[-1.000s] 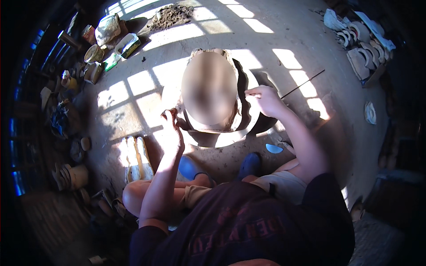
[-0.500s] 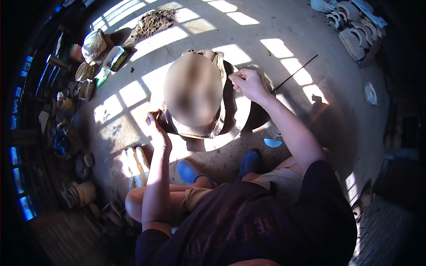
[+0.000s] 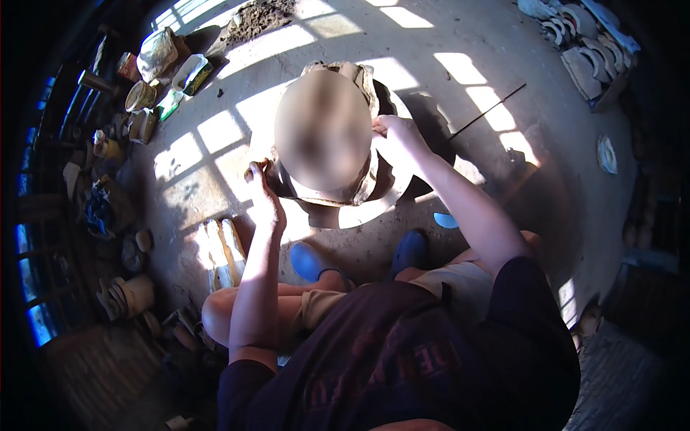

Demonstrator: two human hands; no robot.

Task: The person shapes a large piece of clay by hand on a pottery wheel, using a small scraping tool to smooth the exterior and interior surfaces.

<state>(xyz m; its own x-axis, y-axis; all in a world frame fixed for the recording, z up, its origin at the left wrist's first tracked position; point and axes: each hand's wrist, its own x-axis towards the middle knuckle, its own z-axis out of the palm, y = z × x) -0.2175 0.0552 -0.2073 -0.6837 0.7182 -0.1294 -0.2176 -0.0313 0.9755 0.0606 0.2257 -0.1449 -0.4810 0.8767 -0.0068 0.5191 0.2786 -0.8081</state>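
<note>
Across the sunlit grey floor point(image 3: 496, 43) before me lay a heap of crumbly brown earth point(image 3: 259, 20), a thin dark rod point(image 3: 489, 111), a blue half-disc point(image 3: 445, 220) and a pale oval piece point(image 3: 606, 154).

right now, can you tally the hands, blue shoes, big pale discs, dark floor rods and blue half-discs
Hands: 2
Blue shoes: 2
Big pale disc: 1
Dark floor rod: 1
Blue half-disc: 1
Total: 7
</note>
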